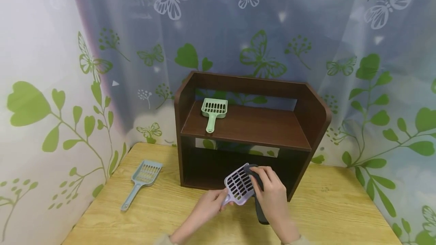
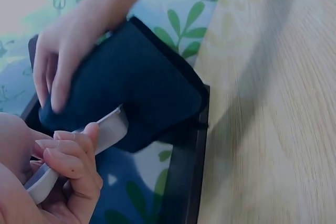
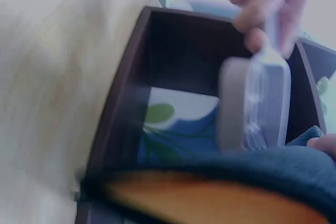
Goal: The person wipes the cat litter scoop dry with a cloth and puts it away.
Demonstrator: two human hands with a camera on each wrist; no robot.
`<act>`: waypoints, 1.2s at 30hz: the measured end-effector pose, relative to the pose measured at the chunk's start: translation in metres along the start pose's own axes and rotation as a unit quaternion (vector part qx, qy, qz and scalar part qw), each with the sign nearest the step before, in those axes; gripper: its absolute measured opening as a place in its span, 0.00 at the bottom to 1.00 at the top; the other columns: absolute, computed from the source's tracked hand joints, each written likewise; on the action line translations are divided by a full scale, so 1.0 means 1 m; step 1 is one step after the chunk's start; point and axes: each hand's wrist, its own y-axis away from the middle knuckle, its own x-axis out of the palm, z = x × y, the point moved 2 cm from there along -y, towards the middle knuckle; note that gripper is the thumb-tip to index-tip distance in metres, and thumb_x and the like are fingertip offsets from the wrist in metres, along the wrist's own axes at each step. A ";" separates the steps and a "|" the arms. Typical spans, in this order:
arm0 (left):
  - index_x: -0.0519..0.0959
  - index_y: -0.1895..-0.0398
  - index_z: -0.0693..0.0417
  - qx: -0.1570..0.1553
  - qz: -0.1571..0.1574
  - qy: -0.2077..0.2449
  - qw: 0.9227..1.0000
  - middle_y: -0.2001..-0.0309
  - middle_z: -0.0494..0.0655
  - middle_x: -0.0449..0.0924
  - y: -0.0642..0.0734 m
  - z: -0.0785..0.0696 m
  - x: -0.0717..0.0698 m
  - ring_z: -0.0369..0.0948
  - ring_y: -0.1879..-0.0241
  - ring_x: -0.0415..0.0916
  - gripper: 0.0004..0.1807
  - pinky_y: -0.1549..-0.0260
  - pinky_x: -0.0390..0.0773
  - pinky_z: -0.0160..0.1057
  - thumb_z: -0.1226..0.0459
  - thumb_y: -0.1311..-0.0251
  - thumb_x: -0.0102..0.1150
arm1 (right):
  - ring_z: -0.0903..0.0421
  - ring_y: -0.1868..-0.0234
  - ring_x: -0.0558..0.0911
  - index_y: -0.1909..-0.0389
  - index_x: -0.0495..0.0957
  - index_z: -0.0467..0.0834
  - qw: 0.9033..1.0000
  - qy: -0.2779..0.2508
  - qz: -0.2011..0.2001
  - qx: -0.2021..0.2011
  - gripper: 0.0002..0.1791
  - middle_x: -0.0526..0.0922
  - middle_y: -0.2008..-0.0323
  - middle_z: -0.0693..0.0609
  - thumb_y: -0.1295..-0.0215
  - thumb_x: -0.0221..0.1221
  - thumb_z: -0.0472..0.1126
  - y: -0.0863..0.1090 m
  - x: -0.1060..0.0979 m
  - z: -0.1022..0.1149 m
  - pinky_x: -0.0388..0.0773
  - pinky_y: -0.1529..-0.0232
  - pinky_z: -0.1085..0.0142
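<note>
My left hand (image 1: pixel 208 203) grips the handle of a pale purple slotted litter scoop (image 1: pixel 240 184), held above the table in front of the shelf. At the scoop's far right edge, my right hand (image 1: pixel 272 196) holds a dark cloth (image 1: pixel 260 211), which hangs down below the fingers. In the left wrist view the cloth (image 2: pixel 136 82) spreads wide behind the scoop (image 2: pixel 113 129). An orange underside of the cloth (image 3: pixel 210 198) shows in the right wrist view, close to the scoop's head (image 3: pixel 262 103). The cloth hides part of the scoop there.
A dark brown two-tier shelf (image 1: pixel 252 124) stands on the wooden table (image 1: pixel 327 207). On its upper board, at the left, lies a green litter scoop (image 1: pixel 214 112). A blue-grey litter scoop (image 1: pixel 143 179) lies on the table left of the shelf. Patterned curtains (image 1: pixel 218 29) hang behind.
</note>
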 end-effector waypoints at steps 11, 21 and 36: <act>0.84 0.58 0.62 -0.005 0.009 0.033 0.999 0.75 0.40 0.79 0.003 -0.006 0.006 0.31 0.83 0.65 0.22 0.86 0.62 0.26 0.56 0.20 0.44 | 0.52 0.66 0.85 0.62 0.85 0.44 0.999 0.025 0.021 -0.002 0.15 0.83 0.65 0.52 0.51 0.78 0.35 0.004 0.015 0.011 0.82 0.73 0.61; 0.84 0.59 0.61 -0.015 0.011 0.041 0.999 0.78 0.41 0.77 0.002 -0.003 0.007 0.31 0.85 0.62 0.22 0.87 0.60 0.26 0.55 0.21 0.45 | 0.53 0.67 0.84 0.61 0.83 0.44 0.999 0.042 0.033 0.007 0.15 0.82 0.65 0.53 0.49 0.77 0.36 0.011 0.020 0.013 0.79 0.80 0.64; 0.84 0.62 0.65 -0.020 0.023 0.074 0.997 0.82 0.39 0.69 -0.001 -0.007 0.007 0.30 0.87 0.58 0.25 0.88 0.58 0.26 0.54 0.21 0.44 | 0.61 0.63 0.82 0.60 0.85 0.49 0.996 -0.066 0.060 -0.028 0.13 0.82 0.61 0.59 0.46 0.75 0.36 0.014 0.019 0.020 0.79 0.71 0.69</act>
